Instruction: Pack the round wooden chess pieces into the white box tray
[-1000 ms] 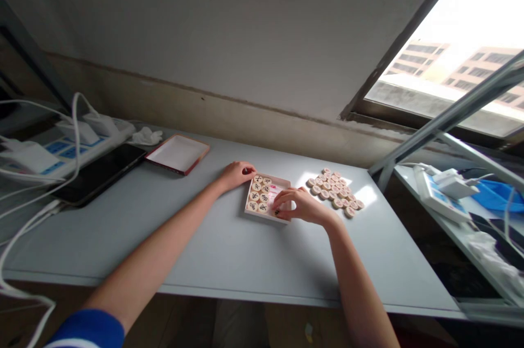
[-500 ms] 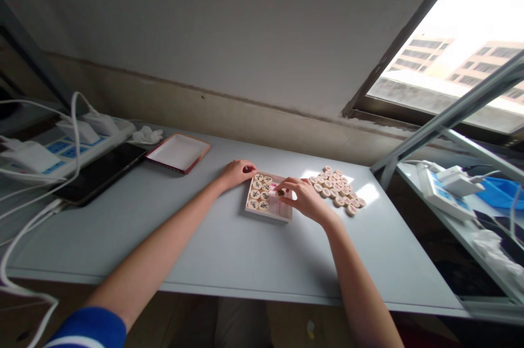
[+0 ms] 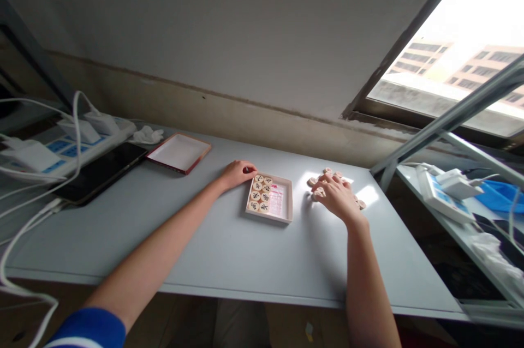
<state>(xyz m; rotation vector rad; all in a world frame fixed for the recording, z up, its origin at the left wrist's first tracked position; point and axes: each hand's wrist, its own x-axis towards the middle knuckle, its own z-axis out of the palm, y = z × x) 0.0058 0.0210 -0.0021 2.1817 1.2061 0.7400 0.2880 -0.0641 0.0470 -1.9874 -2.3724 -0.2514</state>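
My left hand (image 3: 238, 174) pinches the far left corner of a shallow, pale box (image 3: 289, 201). Round wooden xiangqi pieces (image 3: 259, 186) with black characters lie in two columns in the left part of this box. A pink-printed sheet (image 3: 277, 201) shows in its right part. My right hand (image 3: 338, 195) is over a group of loose xiangqi pieces (image 3: 327, 171) to the right of the box. By its thumb is a tilted xiangqi piece (image 3: 318, 193), which the fingers seem to hold. The hand covers most of the group.
A shallow tray-like lid (image 3: 180, 153) with a red rim lies at the back left. Beside it are crumpled tissue (image 3: 148, 135), a black phone (image 3: 100, 173) and a power strip (image 3: 69, 146) with white cables. A metal bar (image 3: 446, 113) rises at the desk's right edge.
My right hand has moved from above the box, where it held a piece with black marks, right to the loose pieces. The box's right part is now uncovered. My left hand has stayed put.
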